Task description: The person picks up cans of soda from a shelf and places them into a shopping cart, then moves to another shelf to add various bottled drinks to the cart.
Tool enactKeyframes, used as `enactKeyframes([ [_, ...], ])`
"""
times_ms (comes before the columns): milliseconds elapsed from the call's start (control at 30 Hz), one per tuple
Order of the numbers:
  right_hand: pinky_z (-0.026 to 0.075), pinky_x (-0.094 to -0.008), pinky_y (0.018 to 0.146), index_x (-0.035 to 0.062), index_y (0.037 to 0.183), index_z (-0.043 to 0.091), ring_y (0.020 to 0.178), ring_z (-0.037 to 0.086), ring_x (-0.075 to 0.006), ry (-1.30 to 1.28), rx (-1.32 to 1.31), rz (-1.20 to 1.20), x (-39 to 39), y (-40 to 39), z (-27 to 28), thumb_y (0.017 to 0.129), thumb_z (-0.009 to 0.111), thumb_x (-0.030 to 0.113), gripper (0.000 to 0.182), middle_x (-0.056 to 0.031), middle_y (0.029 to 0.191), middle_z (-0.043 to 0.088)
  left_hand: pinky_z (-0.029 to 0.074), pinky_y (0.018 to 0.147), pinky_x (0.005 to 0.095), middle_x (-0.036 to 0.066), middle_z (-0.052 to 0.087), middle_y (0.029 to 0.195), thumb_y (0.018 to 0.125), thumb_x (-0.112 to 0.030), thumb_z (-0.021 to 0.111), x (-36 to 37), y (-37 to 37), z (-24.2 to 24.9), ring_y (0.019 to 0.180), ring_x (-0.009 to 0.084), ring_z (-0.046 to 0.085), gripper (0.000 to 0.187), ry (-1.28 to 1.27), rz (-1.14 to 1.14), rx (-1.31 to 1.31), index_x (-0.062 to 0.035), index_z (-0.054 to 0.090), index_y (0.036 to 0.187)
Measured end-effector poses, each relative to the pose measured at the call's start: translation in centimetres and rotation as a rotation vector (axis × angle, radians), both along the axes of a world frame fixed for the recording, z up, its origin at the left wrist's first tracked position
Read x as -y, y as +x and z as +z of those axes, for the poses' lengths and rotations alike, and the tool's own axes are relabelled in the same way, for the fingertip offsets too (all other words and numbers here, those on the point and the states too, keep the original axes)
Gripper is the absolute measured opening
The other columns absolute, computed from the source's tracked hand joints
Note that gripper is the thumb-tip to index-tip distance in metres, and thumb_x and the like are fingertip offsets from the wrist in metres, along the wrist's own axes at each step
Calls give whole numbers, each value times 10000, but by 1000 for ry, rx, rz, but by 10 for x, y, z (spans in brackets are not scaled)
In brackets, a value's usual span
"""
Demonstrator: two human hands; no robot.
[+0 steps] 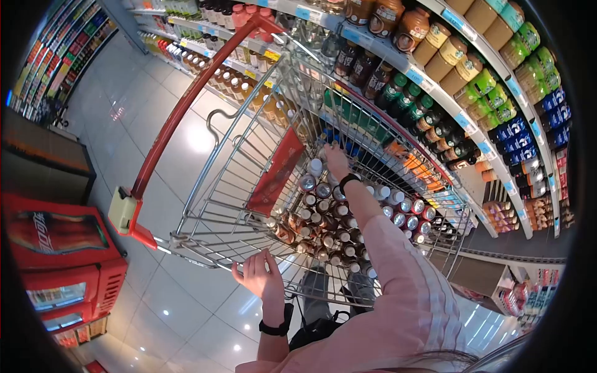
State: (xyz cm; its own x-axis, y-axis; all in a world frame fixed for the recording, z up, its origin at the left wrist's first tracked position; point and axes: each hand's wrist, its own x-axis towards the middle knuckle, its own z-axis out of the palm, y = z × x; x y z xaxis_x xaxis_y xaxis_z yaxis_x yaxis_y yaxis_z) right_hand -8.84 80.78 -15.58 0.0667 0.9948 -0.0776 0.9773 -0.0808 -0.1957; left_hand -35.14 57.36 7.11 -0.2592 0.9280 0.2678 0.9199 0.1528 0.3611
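A metal shopping cart (211, 186) stands in front of me, with many bottles (323, 217) packed in its basket. Most are dark with pale caps; silver-topped and red cans or bottles (410, 221) sit toward the far right end. My right hand (337, 163) reaches down into the basket, its fingers curled around a bottle, largely hidden by the hand. Close beside it stands a white-capped bottle (315, 166). My left hand (258, 273) is at the near side of the cart, fingers extended and slightly bent by the wire rim, holding nothing.
The cart's red push handle (180, 105) arches at the left, near a red panel (277, 171). Store shelves (423, 74) full of drinks and jars run along the far and right sides. A red drinks cooler (62, 267) stands at lower left on the tiled floor (155, 286).
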Motion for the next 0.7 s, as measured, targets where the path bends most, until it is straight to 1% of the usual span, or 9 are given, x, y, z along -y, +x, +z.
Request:
enactKeyframes([
  [67, 515, -439, 695, 84, 1150, 432, 873, 581, -408, -23, -35, -55, -2, -2, -7, 763, 520, -40, 416, -252, 1070, 480, 262, 1000, 440, -26, 620, 768, 791, -114, 621, 1, 0, -2, 805, 142, 566, 25, -10, 0, -32, -131, 635, 803],
  [167, 512, -393, 804, 100, 1255, 401, 1062, 507, -391, -243, -79, -131, -2, -8, 6, 805, 487, -1, 469, -234, 1156, 442, 264, 998, 442, -22, 619, 779, 800, -130, 613, 1, 2, 0, 826, 144, 560, 39, -32, 18, -44, -133, 649, 813],
  [267, 498, -415, 807, 94, 1231, 419, 1048, 518, -384, -91, -259, -181, 2, -6, 2, 792, 488, -16, 458, -229, 1134, 468, 268, 994, 439, -16, 618, 784, 806, -137, 604, 0, 2, -2, 823, 148, 559, 46, -13, 14, -80, -132, 650, 810],
  [400, 464, -477, 768, 78, 1195, 421, 932, 551, -418, -40, -351, -108, 11, 0, 10, 788, 455, -5, 416, -252, 1051, 519, 281, 986, 425, -16, 628, 795, 824, -175, 589, 0, 2, -1, 818, 150, 566, 84, -35, -12, -125, -127, 651, 794],
  [500, 452, -473, 799, 52, 1163, 457, 954, 546, -404, -59, -401, -50, 31, 11, 12, 783, 467, 37, 380, -241, 1059, 534, 298, 965, 433, -9, 632, 796, 802, -166, 614, 1, -2, -6, 833, 147, 564, 52, -54, -21, -163, -134, 653, 815],
  [600, 439, -459, 830, 33, 1109, 510, 974, 539, -382, -47, -517, 51, 53, 33, 19, 773, 483, 80, 341, -223, 1078, 536, 302, 970, 434, -1, 639, 778, 807, -176, 605, 0, 3, 1, 832, 155, 566, 68, -86, -17, -164, -130, 654, 799],
  [633, 433, -447, 841, 28, 1054, 552, 976, 533, -375, 37, -554, 53, 67, 42, 27, 754, 501, 113, 316, -211, 1073, 546, 303, 972, 433, 3, 640, 769, 807, -179, 601, 0, 4, 2, 828, 160, 569, 74, -93, -19, -181, -130, 654, 792],
  [700, 436, -443, 835, 29, 1054, 556, 978, 532, -376, -93, -491, 62, 86, 69, 51, 750, 515, 131, 324, -212, 1065, 549, 306, 976, 431, 11, 641, 749, 807, -184, 594, 0, 4, 1, 820, 170, 574, 87, -105, -21, -214, -130, 656, 780],
])
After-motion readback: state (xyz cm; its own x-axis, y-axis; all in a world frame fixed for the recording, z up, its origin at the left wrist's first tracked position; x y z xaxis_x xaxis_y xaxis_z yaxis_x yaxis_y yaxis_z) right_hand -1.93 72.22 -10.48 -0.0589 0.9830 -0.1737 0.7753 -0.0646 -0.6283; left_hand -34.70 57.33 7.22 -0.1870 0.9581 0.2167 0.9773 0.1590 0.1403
